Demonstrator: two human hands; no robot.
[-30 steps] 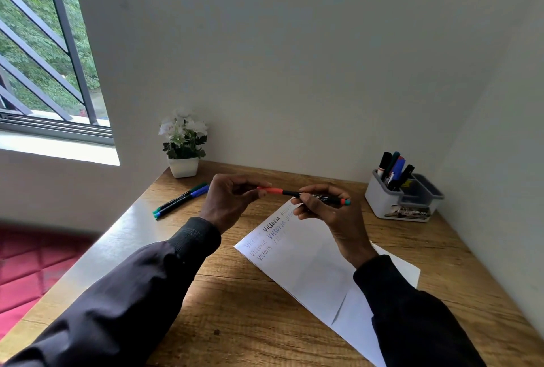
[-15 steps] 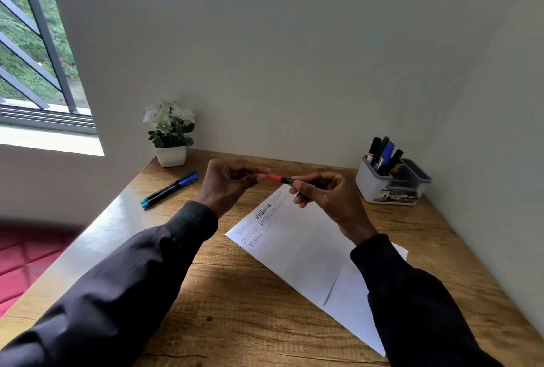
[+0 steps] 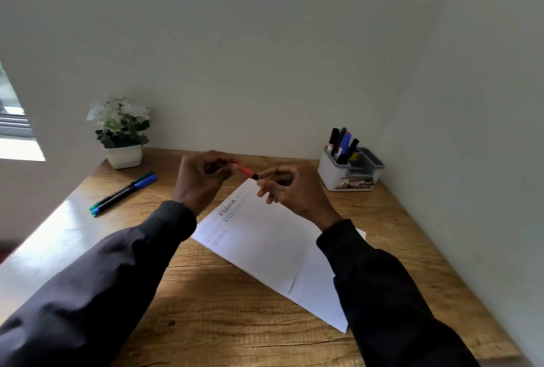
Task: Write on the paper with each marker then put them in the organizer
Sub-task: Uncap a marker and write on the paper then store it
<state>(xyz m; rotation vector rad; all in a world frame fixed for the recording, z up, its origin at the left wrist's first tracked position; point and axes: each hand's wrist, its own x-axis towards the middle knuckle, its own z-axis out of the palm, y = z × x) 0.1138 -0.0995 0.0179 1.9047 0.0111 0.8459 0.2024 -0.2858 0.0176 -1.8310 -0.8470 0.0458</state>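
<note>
1. A wooden desk [image 3: 223, 307] fills a corner between a plain pale back wall [image 3: 265, 57] and a side wall on the right. A strip of window [image 3: 14, 131] shows at the far left, and its light glares on the desk's left edge.
2. One potted plant [image 3: 120, 128] with white flowers stands in a white pot at the back left.
3. One white organizer [image 3: 338, 178] with grey compartments sits at the back right, close to the side wall. Four standing markers [image 3: 344, 140] can be counted in its left compartment: two black, one green and one blue.
4. Two loose markers [image 3: 123, 193], one green-capped and one blue-capped, lie side by side and touching on the left of the desk, well apart from the organizer.
5. The paper [image 3: 265, 249] lies at an angle in the middle of the desk. A few lines of handwriting sit near its far corner, too blurred to count surely.
6. One orange-capped marker [image 3: 245, 172] is held in the air above the paper's far corner. The left hand [image 3: 203, 178] has its fingers curled round the orange cap end, and the right hand [image 3: 291, 190] pinches the black barrel.
7. Both arms wear dark sleeves.
</note>
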